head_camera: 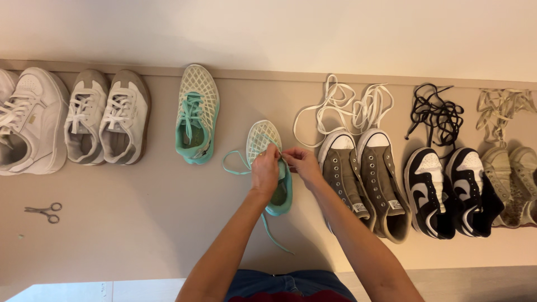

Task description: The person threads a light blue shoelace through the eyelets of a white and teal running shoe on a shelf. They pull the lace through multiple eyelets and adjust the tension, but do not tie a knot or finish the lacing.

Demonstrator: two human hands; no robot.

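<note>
left of the teal shoe (268, 146) sit scissors (45, 212), white sneakers (107, 117) and its laced twin (197, 114). the left hand (265, 172) and right hand (302, 163) pinch its teal lace (234, 165). right of it stand olive sneakers (366, 179).

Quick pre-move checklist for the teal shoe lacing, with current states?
1. Both hands on the shoe: left hand and right hand meet at the teal shoe - ok.
2. Lace in grip: fingers pinch at the eyelets, exact hold hidden - cannot tell.
3. Teal lace free of snags: one end loops left, the other trails toward the person, both loose - ok.
4. Lacing finished: ends still hanging - not ok.
5. Mate shoe laced for reference - ok.
6. Olive shoes clear of the right hand: very close - cannot tell.
</note>
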